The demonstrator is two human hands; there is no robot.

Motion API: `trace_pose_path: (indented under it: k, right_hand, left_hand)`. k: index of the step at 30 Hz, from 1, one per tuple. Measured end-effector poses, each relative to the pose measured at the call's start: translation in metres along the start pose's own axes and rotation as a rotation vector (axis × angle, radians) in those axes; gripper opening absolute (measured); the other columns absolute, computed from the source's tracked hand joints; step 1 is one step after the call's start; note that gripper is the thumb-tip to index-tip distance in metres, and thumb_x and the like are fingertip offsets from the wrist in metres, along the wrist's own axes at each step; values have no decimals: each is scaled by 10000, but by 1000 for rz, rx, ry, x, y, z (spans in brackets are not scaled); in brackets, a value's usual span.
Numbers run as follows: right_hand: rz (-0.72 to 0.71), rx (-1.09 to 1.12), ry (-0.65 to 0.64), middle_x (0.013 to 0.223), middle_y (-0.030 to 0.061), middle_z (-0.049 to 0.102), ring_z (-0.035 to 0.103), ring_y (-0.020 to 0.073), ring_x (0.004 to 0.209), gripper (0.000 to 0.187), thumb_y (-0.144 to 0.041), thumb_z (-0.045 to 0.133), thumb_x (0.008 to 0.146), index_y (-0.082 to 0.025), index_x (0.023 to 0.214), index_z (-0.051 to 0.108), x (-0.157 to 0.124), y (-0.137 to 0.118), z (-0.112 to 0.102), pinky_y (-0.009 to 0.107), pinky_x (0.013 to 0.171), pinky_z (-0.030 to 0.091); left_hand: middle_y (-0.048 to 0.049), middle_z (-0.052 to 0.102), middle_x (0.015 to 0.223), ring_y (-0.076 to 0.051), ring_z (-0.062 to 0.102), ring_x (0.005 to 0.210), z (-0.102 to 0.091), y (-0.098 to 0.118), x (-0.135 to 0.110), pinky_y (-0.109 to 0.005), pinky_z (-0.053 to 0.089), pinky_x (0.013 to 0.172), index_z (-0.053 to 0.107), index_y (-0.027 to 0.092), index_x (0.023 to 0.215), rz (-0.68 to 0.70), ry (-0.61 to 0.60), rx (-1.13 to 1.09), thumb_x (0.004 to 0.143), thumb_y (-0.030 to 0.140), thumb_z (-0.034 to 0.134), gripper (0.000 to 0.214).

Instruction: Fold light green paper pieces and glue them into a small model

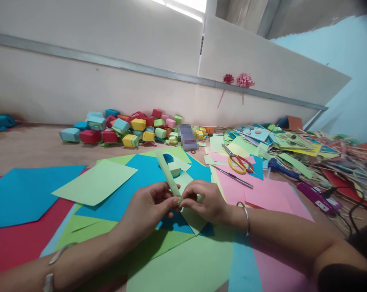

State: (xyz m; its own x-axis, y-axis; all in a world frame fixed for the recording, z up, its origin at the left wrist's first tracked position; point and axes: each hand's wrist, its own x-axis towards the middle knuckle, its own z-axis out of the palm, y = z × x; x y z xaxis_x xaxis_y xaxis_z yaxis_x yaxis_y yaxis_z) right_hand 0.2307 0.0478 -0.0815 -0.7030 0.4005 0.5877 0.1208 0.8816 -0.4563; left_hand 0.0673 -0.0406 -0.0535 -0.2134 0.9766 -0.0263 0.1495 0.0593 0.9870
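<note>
A narrow pale green paper strip [167, 172] rises, tilted to the left, from between my two hands. Its lower end is pinched by the fingers of my left hand [155, 202]. My right hand [203, 200] meets the left at that end, thumb and forefinger closed on the strip's tip. The exact fold there is partly hidden by the fingers. Just behind the strip sits a small pale green paper box [174, 168]. Beneath the hands lie blue paper sheets [116, 207] and a pale green piece [194, 221].
Colored paper boxes [90, 137] are heaped along the wall. Yellow- and red-handled scissors [238, 161] and a slim metal pen-like tool [233, 177] lie on pink paper [271, 194]. At right are a blue glue gun [282, 168], a purple power strip [317, 198] with cables, and piled paper scraps.
</note>
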Motion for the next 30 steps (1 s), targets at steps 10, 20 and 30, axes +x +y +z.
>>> trace_pose_path:
  k: [10,20,30]
  right_hand:
    - [313,265,13,663,-41,610,526,85,568,207,-264,772,769,-180,753,583,3,-8,-2,201,547,445]
    - [502,502,-40,657,-47,621,560,90,582,263,-287,818,673,-188,765,593,6,-6,-3,212,544,459]
    - [502,512,-136,654,-18,648,564,95,581,227,-354,791,710,-168,709,662,10,-16,-9,216,549,457]
  left_hand:
    - [-27,686,570,-177,616,545,1,6,-3,-279,487,539,723,181,700,-17,-41,-82,600,371,764,218]
    - [-69,756,705,-238,681,663,-2,-5,-2,-346,529,637,733,163,923,-27,-68,-27,596,342,793,378]
    - [-16,723,688,-229,675,653,-1,-8,-1,-331,530,610,609,209,910,1,-45,-93,597,256,789,363]
